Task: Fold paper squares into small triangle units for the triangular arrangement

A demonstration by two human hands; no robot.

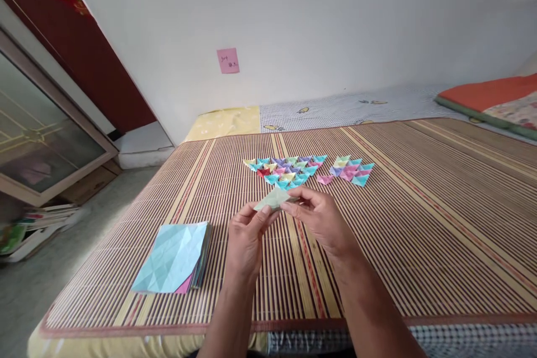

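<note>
Forearms point(367, 291) rise from six o'clock; my left grip point(247, 229) and right grip point(323, 218) pinch the pale-green folded paper point(273, 199) near dial centre, paper boats point(280, 171) at twelve. Probably mid-folding, I'd next need light, even pressure.

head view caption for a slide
Both hands pinch folded pale-green paper before colourful origami boats on a striped mat.

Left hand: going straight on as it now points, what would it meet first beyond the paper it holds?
Past the green paper, the left hand would probably meet the larger group of folded paper pieces on the striped mat; it might pass above them, since its height is unclear.
</note>
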